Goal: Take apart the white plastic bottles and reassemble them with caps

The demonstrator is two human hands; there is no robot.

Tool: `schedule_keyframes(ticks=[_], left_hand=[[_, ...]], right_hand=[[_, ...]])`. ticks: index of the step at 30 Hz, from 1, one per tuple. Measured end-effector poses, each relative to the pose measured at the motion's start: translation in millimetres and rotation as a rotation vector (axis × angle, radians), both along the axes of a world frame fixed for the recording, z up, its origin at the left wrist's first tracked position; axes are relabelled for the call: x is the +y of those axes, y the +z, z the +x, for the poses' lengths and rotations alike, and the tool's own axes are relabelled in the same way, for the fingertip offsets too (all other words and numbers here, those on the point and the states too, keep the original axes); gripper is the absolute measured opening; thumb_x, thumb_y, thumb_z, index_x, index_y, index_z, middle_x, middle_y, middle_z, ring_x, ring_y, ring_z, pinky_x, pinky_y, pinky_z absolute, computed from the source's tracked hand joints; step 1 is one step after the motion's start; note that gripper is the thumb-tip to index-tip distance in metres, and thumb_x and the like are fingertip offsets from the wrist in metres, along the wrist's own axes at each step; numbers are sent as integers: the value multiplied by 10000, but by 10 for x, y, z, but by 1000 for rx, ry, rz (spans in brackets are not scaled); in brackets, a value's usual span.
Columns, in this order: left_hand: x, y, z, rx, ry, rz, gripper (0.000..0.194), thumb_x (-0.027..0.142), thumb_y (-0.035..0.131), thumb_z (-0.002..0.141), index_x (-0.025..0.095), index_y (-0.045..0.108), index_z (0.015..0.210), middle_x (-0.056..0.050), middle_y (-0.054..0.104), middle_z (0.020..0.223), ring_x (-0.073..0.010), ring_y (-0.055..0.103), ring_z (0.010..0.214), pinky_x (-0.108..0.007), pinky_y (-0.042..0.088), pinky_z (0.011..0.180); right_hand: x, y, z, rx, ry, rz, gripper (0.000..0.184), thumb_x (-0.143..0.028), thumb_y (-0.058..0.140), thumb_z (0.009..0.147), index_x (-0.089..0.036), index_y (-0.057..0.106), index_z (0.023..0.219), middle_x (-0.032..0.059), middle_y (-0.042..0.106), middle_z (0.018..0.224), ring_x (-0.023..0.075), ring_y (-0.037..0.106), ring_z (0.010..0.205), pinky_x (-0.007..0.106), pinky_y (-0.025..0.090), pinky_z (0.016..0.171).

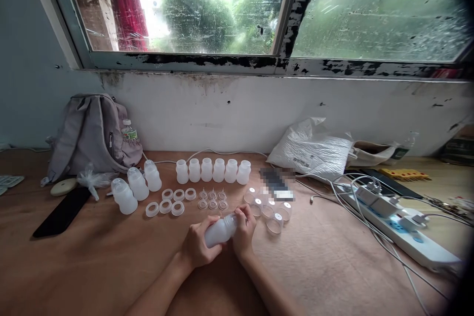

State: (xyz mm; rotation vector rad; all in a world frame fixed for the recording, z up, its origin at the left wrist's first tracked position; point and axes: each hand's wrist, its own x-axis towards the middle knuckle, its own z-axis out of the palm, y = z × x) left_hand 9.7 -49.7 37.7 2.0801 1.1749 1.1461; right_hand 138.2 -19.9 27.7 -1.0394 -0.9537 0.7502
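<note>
My left hand (202, 245) is wrapped round the body of a milky baby bottle (219, 232), which lies tilted with its top to the right. At that top end, the fingers of my right hand (243, 229) are closed; they cover the part they grip. Beyond my hands sit clear silicone nipples (212, 204) in two rows and several white collar rings (165, 206). Clear dome caps (274, 223) lie grouped just right of my right hand. Several open bottles (206, 170) stand in a row at the back, and three capped bottles (124, 196) stand on the left.
A black phone (61, 212), a knotted plastic bag (93, 179) and a grey backpack (91, 133) are on the left. To the right lie a silver mailing pouch (311, 148) and a power strip (400, 229) with trailing white cables. The wall and window close off the table's back.
</note>
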Motion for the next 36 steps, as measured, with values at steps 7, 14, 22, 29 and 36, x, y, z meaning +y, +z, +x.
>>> schedule_keyframes(ticks=[7,14,22,29,36], left_hand=[[-14,-53,-3,77,25,98,461,240,597,614,218,467,1056,-43,634,971,-197,620,813,-284,503,702],[39,-55,-15,127,71,76,423,267,596,632,235,459,1031,-23,629,935,-190,615,784,-280,491,681],[73,-16,-16,152,117,60,493,293,555,698,244,385,1158,-54,568,1090,-220,557,953,-339,464,782],[76,18,-70,113,-34,16,517,244,408,813,227,244,1304,-80,365,1325,-217,329,1217,-397,297,996],[203,-115,-63,-114,6,-104,546,259,543,747,215,293,1230,-106,478,1202,-218,490,1061,-382,413,884]], right_hand=[[-7,-16,-8,-25,14,17,185,-295,447,749,-195,388,605,-62,368,532,96,338,481,211,298,463],[65,21,7,-81,-13,-10,193,-343,442,755,-188,443,639,-44,438,574,110,402,536,220,341,508],[70,162,79,-26,192,-47,214,-385,476,755,-184,523,811,-19,499,676,109,466,548,192,361,419],[-8,310,121,-65,249,101,274,-331,469,794,-193,517,1025,36,571,867,139,519,736,241,438,606],[-18,298,116,-146,270,140,325,-317,464,807,-218,474,1116,76,526,1104,113,536,663,292,474,645]])
